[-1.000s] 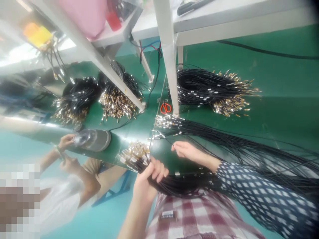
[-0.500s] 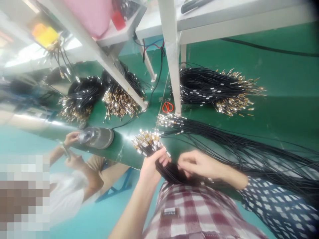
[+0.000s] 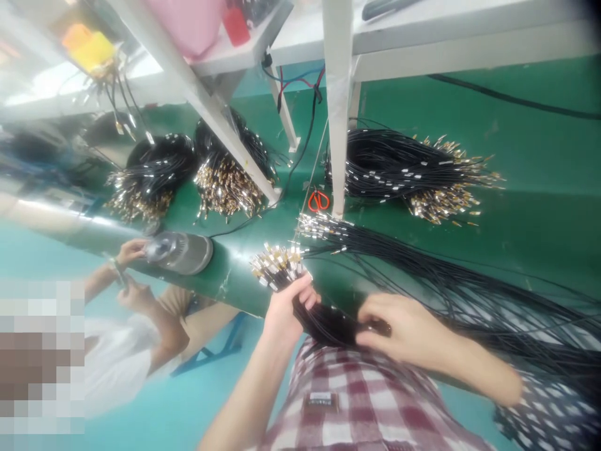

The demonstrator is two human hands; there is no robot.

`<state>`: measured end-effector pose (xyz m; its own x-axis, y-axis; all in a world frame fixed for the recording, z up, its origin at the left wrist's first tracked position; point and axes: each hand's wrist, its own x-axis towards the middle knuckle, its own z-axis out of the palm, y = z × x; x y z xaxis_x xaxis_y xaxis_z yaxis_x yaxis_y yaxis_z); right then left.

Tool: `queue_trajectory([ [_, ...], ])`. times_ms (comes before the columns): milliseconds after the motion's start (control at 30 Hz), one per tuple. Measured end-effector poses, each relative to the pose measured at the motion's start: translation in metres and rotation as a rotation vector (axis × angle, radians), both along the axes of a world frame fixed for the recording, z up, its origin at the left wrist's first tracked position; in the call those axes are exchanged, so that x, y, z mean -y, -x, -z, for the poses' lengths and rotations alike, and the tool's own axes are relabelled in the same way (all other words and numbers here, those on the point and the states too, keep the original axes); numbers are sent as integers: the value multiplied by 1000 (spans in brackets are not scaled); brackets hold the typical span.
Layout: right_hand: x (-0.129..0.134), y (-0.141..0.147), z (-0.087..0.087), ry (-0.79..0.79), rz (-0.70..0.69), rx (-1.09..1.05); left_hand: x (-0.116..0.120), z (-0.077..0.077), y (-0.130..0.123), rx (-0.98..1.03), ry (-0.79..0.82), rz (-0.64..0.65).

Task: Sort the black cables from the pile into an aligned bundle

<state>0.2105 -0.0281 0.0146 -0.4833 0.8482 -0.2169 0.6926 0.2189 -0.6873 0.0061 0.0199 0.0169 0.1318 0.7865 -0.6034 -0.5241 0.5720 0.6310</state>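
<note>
Black cable bundle (image 3: 328, 326), connector ends (image 3: 277, 266) jutting beyond the left hand (image 3: 292, 305) closed round it, long axis running rightward to the right hand (image 3: 401, 326), fingers curled, grip undeterminable.

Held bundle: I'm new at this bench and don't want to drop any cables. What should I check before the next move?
1. Left hand closed around the bundle, just behind its tips: ok.
2. Right hand, curled at the bundle farther along, gripping firmly: cannot tell; its fingers hide the contact.
3. Tips even: not ok, they fan out and are staggered.
4. Bundle clear of the loose cables: cannot tell; they overlap in this view.
5. Scissors away from both hands: ok, lying by the leg.
6. Co-worker's hand apart from the bundle: ok.
</note>
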Motion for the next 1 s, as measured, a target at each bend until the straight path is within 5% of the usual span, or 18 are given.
queue_trajectory([
  [267,-35,57,-11,-7,171,-312,4,-3,0,-43,-21,23],
  [633,-35,64,-9,234,239,-514,4,-2,11,-21,-4,201],
  [833,-14,41,0,138,124,-368,1,-5,10,-55,19,236],
  [1000,39,-20,44,-78,133,-69,-6,-11,7,-113,4,181],
])
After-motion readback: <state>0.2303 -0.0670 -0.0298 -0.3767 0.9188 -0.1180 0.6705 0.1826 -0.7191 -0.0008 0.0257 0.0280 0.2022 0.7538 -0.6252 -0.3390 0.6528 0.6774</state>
